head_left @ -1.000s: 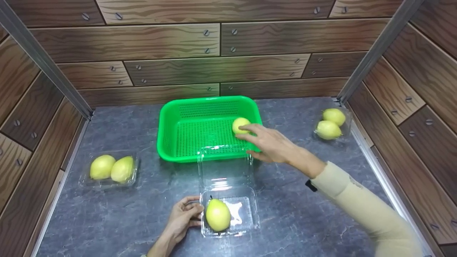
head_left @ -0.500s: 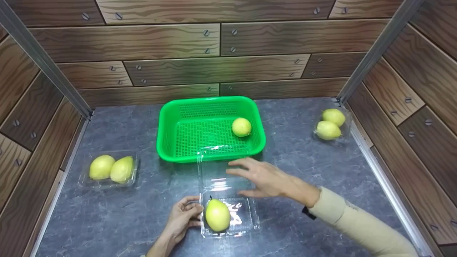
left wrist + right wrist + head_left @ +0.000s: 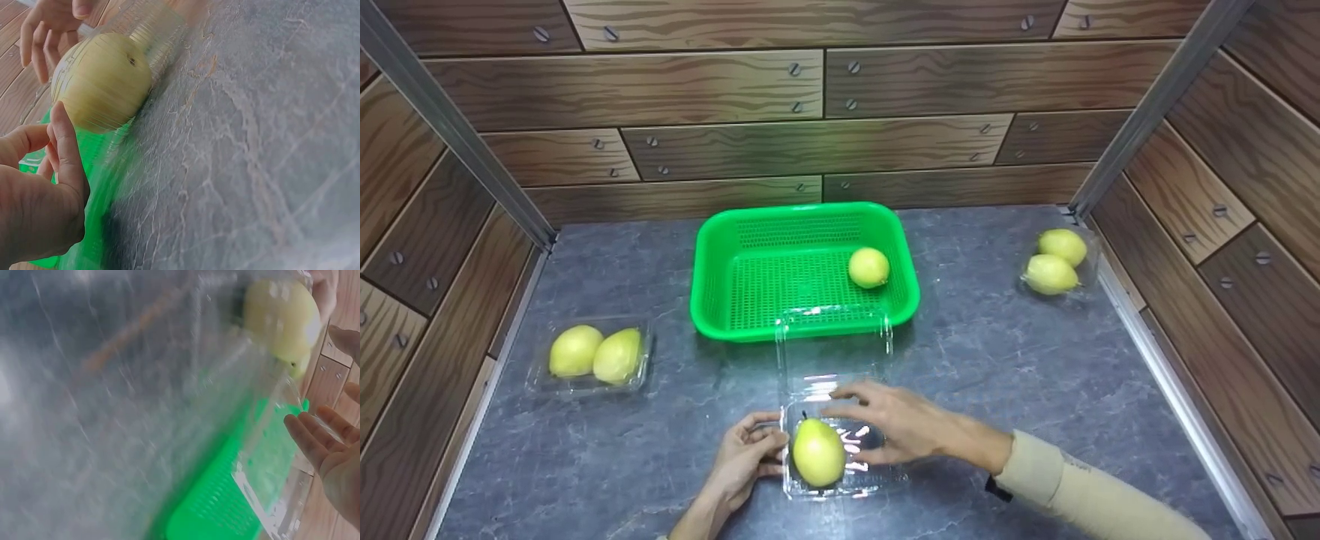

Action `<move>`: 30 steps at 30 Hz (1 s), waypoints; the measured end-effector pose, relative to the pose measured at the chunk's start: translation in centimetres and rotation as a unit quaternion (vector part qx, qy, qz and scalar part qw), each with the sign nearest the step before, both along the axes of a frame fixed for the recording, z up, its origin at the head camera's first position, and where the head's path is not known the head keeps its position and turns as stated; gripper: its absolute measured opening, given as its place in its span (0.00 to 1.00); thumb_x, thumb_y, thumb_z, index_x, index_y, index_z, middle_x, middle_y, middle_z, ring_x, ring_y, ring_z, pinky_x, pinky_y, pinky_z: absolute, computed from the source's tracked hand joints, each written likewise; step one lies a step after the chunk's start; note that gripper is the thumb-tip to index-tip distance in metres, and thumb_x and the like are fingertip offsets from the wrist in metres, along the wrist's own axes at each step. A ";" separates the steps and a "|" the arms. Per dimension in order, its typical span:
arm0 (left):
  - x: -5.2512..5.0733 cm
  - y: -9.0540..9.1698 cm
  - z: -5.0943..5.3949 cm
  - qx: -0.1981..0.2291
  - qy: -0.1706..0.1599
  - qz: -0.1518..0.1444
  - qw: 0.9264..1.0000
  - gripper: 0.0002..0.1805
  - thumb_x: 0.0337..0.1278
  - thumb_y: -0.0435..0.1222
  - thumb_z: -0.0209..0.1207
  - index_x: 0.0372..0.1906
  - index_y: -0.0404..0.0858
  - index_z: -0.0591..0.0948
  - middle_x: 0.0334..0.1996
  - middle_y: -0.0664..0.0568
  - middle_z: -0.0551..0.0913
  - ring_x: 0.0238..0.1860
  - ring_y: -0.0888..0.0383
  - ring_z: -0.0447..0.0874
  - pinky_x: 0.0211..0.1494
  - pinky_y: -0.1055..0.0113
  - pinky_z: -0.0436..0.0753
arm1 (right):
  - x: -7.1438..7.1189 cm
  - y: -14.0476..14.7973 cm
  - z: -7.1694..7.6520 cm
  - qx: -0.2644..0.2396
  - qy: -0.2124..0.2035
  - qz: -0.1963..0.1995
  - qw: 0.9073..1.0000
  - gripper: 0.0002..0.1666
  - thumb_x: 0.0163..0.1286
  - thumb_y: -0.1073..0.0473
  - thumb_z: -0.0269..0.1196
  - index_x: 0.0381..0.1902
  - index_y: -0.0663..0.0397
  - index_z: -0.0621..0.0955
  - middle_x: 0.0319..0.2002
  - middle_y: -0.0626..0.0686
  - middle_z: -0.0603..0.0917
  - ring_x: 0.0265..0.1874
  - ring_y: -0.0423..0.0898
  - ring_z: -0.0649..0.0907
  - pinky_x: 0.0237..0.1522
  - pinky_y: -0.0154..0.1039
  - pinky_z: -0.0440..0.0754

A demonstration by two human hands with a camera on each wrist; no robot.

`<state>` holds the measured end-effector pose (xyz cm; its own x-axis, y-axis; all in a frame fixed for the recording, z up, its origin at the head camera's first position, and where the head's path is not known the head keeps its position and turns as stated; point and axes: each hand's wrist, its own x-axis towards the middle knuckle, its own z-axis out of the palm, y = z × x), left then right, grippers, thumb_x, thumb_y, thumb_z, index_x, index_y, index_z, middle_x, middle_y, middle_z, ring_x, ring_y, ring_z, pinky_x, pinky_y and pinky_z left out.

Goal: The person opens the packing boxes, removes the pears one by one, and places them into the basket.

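Note:
An opened clear plastic clamshell (image 3: 877,487) stands at the front centre, its lid (image 3: 834,360) tilted back against the green basket's (image 3: 709,330) front rim. One pear (image 3: 818,452) sits in the base's left half, stem to the back; it also shows in the left wrist view (image 3: 101,81) and the right wrist view (image 3: 281,318). My left hand (image 3: 741,459) pinches the base's left edge between thumb and fingers. Over the base's right half, beside the pear, is my right hand (image 3: 904,424), fingers spread and holding nothing.
One pear (image 3: 868,268) lies in the green basket's right side. A clear box with two pears (image 3: 617,356) is at the left, and another with two pears (image 3: 1051,274) at the back right. Wood-patterned walls enclose the grey table (image 3: 990,360).
My right hand has let go of the pear in the basket and come back toward the front, over the clamshell. My left hand has stayed on the clamshell's edge.

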<state>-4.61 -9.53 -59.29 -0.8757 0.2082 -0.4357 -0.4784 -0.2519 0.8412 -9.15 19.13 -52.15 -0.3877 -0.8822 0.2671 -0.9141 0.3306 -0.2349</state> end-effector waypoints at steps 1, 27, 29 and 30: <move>0.0 0.0 0.0 0.000 0.001 0.000 1.000 0.25 0.63 0.26 0.65 0.64 0.29 0.74 0.33 0.56 0.85 0.29 0.62 0.83 0.28 0.69 0.90 | 0.2 -0.1 -0.4 -0.001 -0.003 0.000 1.000 0.47 0.61 0.43 0.77 0.74 0.48 0.73 0.69 0.61 0.78 0.63 0.55 0.84 0.61 0.46 0.89; 0.1 0.0 -0.2 0.001 0.001 -0.002 1.000 0.25 0.64 0.28 0.64 0.64 0.31 0.73 0.34 0.57 0.85 0.29 0.63 0.82 0.28 0.70 0.89 | 1.3 -2.5 -4.6 0.008 -0.044 -0.002 0.999 0.50 0.61 0.39 0.77 0.77 0.41 0.69 0.73 0.65 0.73 0.66 0.58 0.82 0.62 0.48 0.89; 0.0 0.0 -0.1 -0.001 0.000 -0.003 1.000 0.25 0.64 0.28 0.64 0.64 0.31 0.74 0.34 0.57 0.85 0.29 0.63 0.82 0.29 0.70 0.89 | 1.3 -2.6 -4.7 0.010 -0.050 -0.002 0.999 0.50 0.62 0.40 0.77 0.77 0.41 0.69 0.73 0.65 0.73 0.66 0.58 0.82 0.62 0.47 0.89; 0.0 0.0 -0.1 -0.002 0.001 -0.004 1.000 0.25 0.64 0.28 0.64 0.64 0.31 0.74 0.34 0.57 0.85 0.29 0.63 0.82 0.29 0.70 0.89 | 1.2 -2.7 -4.7 0.011 -0.052 -0.002 0.999 0.50 0.62 0.40 0.77 0.78 0.40 0.69 0.73 0.65 0.72 0.66 0.58 0.83 0.62 0.47 0.89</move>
<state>-4.60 -9.54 -59.41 -0.8746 0.2127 -0.4356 -0.4793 -0.2452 0.8427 -7.91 16.40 -56.83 -0.4161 -0.8857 0.2057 -0.8839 0.3409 -0.3202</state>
